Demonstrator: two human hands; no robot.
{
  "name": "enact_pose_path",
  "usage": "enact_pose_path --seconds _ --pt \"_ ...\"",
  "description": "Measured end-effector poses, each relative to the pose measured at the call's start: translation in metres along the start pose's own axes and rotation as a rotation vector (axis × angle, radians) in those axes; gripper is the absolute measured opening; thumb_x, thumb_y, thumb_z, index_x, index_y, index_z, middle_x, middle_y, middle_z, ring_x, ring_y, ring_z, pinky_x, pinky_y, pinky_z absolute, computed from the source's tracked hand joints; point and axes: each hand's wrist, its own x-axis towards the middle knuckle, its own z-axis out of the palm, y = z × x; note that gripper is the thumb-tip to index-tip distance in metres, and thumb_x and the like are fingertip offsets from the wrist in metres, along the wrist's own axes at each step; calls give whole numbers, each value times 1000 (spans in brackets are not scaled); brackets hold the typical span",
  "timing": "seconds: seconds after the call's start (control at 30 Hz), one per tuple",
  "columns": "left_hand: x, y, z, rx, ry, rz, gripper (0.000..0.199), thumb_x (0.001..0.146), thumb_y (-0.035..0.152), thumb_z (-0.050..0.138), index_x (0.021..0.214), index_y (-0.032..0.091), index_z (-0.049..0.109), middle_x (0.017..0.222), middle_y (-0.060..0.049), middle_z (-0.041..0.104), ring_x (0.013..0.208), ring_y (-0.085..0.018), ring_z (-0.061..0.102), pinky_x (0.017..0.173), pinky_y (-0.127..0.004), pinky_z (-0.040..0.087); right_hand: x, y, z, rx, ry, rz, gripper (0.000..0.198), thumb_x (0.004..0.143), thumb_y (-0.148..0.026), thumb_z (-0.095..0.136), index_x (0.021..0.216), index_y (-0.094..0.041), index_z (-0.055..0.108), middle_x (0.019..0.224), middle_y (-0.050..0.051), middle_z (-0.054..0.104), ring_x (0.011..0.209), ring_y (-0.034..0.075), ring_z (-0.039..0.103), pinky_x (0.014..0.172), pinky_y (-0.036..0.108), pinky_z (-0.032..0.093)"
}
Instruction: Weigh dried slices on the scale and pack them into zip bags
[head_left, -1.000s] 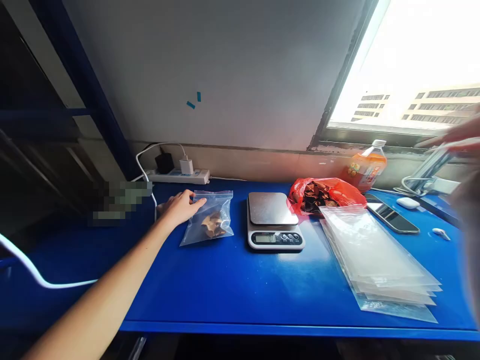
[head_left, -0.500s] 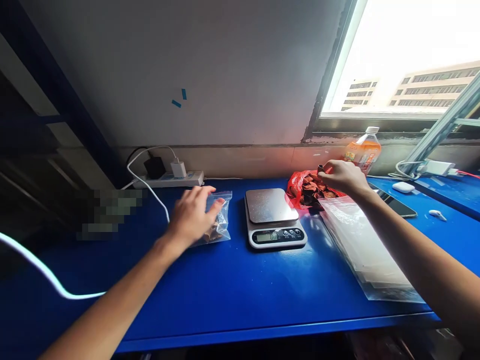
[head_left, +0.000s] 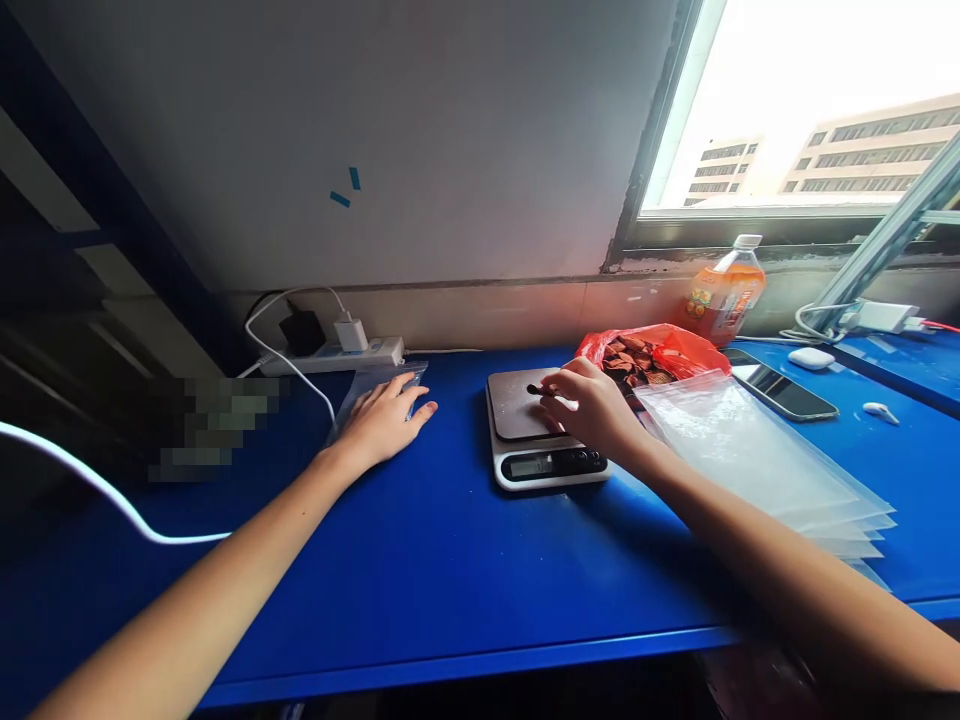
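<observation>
My left hand (head_left: 384, 418) lies with its fingers spread over a clear zip bag (head_left: 364, 380), mostly hidden beneath it. Between the fingertips of my right hand (head_left: 596, 405) is a small dark dried piece (head_left: 537, 389), held low over the metal plate of a kitchen scale (head_left: 517, 415). I cannot tell whether the piece touches the plate. The scale's display is too dim to read. Behind my right hand sits an open red plastic bag (head_left: 694, 350) of reddish-brown dried pieces (head_left: 634, 355).
Flat clear plastic bags (head_left: 757, 460) are stacked under my right forearm. A phone (head_left: 787, 385), a white earbud case (head_left: 811, 358) and an earbud (head_left: 880, 412) lie at the right. An orange drink bottle (head_left: 727, 290) stands behind. A power strip (head_left: 382, 352) with cables is at the back left.
My right hand has come left from the red bag to above the scale, carrying the dark piece. My left hand and the zip bag under it have shifted left.
</observation>
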Motion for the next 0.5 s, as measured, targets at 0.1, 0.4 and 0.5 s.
enact_pose_path --seconds 0.1,0.4,0.5 --pt "-3 0 3 -5 -8 24 51 96 54 37 133 27 60 157 -7 38 140 -37 39 115 -55 30 0 6 3 -2 32 18 13 85 -26 65 94 -19 72 103 10 65 89 20 64 81 34 53" --pt "-6 1 0 8 -19 38 49 94 54 39 131 29 61 155 -6 41 138 -35 43 113 -53 33 2 -3 -7 -3 -168 -45 17 93 -26 55 91 -19 71 95 7 70 82 17 65 74 28 49" --pt "-6 1 0 17 -29 41 50 95 54 38 132 28 60 155 -7 41 138 -35 42 113 -53 33 3 -3 -13 -63 -236 -35 16 92 -23 53 93 -21 69 94 6 72 84 19 66 73 28 47"
